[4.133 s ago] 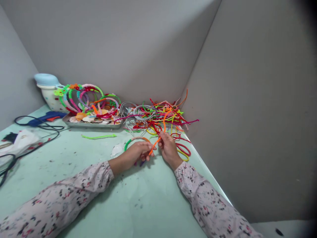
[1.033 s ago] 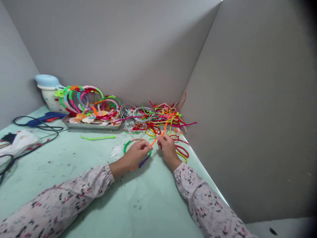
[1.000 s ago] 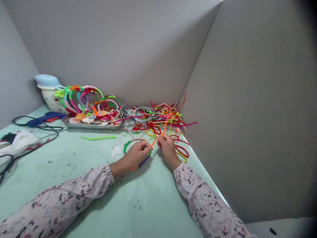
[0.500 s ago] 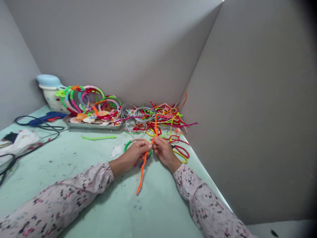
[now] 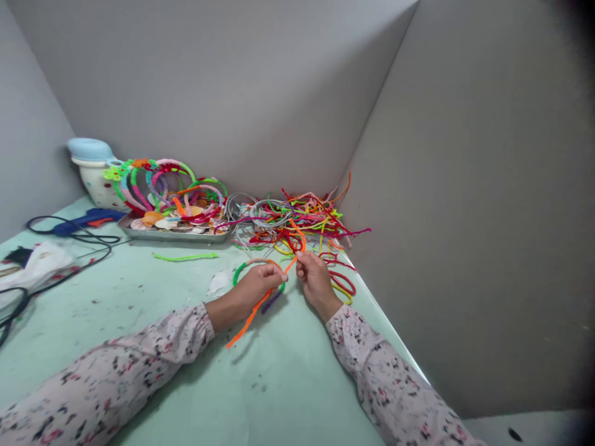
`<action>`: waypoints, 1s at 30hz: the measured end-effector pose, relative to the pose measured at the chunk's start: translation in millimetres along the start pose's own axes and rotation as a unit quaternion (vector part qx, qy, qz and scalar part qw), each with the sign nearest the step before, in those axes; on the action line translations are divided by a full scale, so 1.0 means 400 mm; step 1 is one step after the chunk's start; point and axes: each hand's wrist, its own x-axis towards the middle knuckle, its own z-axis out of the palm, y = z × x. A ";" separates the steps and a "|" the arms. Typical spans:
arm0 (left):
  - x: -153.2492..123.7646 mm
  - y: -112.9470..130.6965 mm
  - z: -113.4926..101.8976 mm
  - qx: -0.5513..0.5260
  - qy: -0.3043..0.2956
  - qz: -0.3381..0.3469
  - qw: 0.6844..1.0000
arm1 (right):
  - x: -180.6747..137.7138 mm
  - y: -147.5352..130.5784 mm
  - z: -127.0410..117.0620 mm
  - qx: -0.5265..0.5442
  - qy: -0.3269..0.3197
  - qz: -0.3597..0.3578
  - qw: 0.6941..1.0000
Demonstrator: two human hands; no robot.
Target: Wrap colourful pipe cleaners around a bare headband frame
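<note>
My left hand [image 5: 253, 288] is closed in a pinch on an orange pipe cleaner [image 5: 250, 319], whose lower tail slants down to the left. A ring [image 5: 238, 271] wrapped in green, pale pink, orange and purple passes by the same fingers; how much of it they grip is hidden. My right hand [image 5: 317, 284] is closed on the upper part of the orange pipe cleaner, and its free end curves up above the fingers. Between the two hands the strand runs short and taut. Beside my right hand lie scissors with red and yellow handles [image 5: 344, 284], partly covered.
Behind my hands lies a pile of pipe cleaners [image 5: 311, 214] with wire coils [image 5: 269, 214]. Left of it stands a metal tray [image 5: 171, 236] of shells and wrapped rings. A green pipe cleaner [image 5: 186, 257], blue glue gun [image 5: 81, 222], black cord [image 5: 105, 251] and lidded pot [image 5: 100, 183] are further left.
My hands have drawn slightly apart, the right one moving right. The orange pipe cleaner has tilted, its lower tail swinging left and its upper end now bent.
</note>
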 end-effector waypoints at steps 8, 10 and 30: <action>0.005 -0.011 0.003 0.164 0.039 0.080 0.982 | 0.010 0.010 -0.006 -0.072 0.034 -0.015 0.997; 0.006 -0.014 0.002 0.173 0.036 0.087 0.980 | 0.013 0.005 -0.009 -0.063 0.009 0.009 0.998; 0.011 0.014 -0.030 -0.053 0.057 0.042 0.996 | -0.023 -0.007 -0.014 0.042 -0.282 0.199 0.938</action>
